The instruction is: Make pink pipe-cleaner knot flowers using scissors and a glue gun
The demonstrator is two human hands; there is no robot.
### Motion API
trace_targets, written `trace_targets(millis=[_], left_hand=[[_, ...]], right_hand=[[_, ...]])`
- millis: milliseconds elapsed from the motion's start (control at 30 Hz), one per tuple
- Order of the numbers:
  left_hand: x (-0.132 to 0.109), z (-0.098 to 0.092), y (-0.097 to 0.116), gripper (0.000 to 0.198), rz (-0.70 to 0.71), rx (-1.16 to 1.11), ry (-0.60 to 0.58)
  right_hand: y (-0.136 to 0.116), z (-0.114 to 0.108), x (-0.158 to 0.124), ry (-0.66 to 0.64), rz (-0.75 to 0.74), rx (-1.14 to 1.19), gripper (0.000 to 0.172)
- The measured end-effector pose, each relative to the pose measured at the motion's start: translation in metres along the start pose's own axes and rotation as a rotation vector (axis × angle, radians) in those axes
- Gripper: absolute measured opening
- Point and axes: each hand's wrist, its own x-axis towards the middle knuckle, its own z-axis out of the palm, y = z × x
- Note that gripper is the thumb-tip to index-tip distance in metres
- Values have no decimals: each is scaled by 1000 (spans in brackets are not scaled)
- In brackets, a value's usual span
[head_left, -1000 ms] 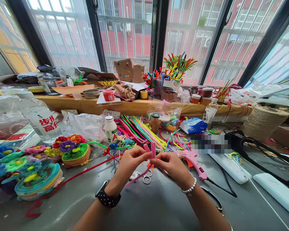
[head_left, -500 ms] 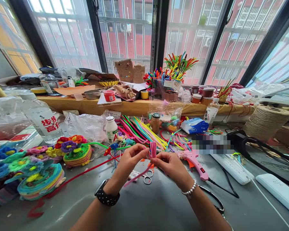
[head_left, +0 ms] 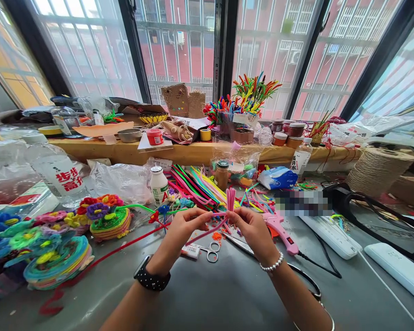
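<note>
Left hand (head_left: pixel 182 228): the fingertips are pinched on the pink pipe cleaner (head_left: pixel 230 198); a black watch (head_left: pixel 152 279) sits on the wrist.
Right hand (head_left: pixel 254 228): thumb and fingers are closed on the same pink pipe cleaner, at the foot of its folded loops; a pearl bracelet (head_left: pixel 272 265) is on the wrist.
Pink pipe cleaner: held in the air between both hands, above the table (head_left: pixel 227 294). The loops stand upright over the right fingers, one strand runs straight across to the left fingers, and a loose end hangs down to the left under the hands.
Scissors (head_left: pixel 210 252): they lie flat on the table just below the hands.
Glue gun (head_left: pixel 280 227): pink, lying just to the right of the right hand; its black cord runs off to the right.
Red pipe cleaner (head_left: pixel 124 244): long, lying on the table from below the left hand toward the left edge.
Flowers (head_left: pixel 108 216): stacks of colourful pipe-cleaner flowers, left of the hands.
Pile (head_left: pixel 203 184): many loose pipe cleaners beyond the hands, between a white bottle (head_left: pixel 158 185) and a brown jar (head_left: pixel 222 175).
Power strip (head_left: pixel 331 236): white, to the right of the glue gun.
Twine (head_left: pixel 376 172): a big roll at the far right.
Shelf (head_left: pixel 193 152): wooden, along the window behind the pile, crowded with small pots and boxes.
</note>
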Motion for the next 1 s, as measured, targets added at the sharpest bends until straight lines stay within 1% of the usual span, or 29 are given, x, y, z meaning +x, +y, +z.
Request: trace_targets(millis=[33,100,200,233,300,367,433,467,567,600,633,700,767,867,1000], left_hand=[[-1,2,-1,22,-14,-30,14],[-2,8,-3,23,-36,-80,4],[-5,18,-5,23,-79,-148,-72],[-6,20,-6,23,-96,-174,-102],[-6,22,-7,23,-97,-200,-107],[-5,20,-6,22,-91,-191,-122],[-4,14,-4,20,-77,-167,-114],[-4,11,-3,19,-59,-162,-85],[-3,4,0,21,20,-214,97],[-4,3,1,23,40,-221,113],[-4,3,2,24,58,-220,108],[-6,5,2,22,78,-191,54],[-7,7,2,18,94,-145,12],[-6,8,2,20,105,-102,2],[-3,5,-1,19,56,-134,67]], right_hand=[[1,1,0,22,-16,16,25],[4,2,0,80,-51,55,24],[8,3,-1,185,-88,148,21],[9,4,-1,205,-93,183,20],[9,4,-1,203,-85,241,20],[9,2,0,168,-60,251,22],[9,-1,1,122,-37,200,23],[8,-3,2,92,-33,159,24],[5,-7,2,-35,-40,36,24],[3,-6,1,-94,-45,-5,24],[1,-5,0,-156,-52,-48,24],[-2,-1,-3,-274,-73,-141,22],[-4,4,-6,-340,-95,-209,22],[-2,8,-8,-337,-90,-202,25],[4,6,-6,-278,-71,-114,25]])
